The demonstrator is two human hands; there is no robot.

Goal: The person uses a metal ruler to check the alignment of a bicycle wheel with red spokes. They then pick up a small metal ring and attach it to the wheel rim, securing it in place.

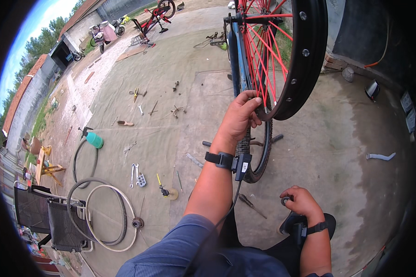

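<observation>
A bicycle wheel [306, 81] with a black rim and red spokes stands in front of me, mounted on an upturned blue bicycle frame [236, 60]. My left hand [241, 113] is closed on the wheel's lower rim, its thumb beside the spoke ends. Below it, a second wheel with a knobbly black tyre [265, 159] touches the ground area. Down at the right, my right hand [304, 203] is closed around a small round dark ring-shaped piece [285, 200], held over my knee. The fingers partly hide that piece.
Wrenches [135, 175], a pedal [141, 180], a spray bottle [168, 191] and a screwdriver [252, 205] lie about the ground. A loose tyre [123, 231], a green sprayer [94, 140] and a folding chair [64, 221] are at left. A grey tube [381, 157] lies at right.
</observation>
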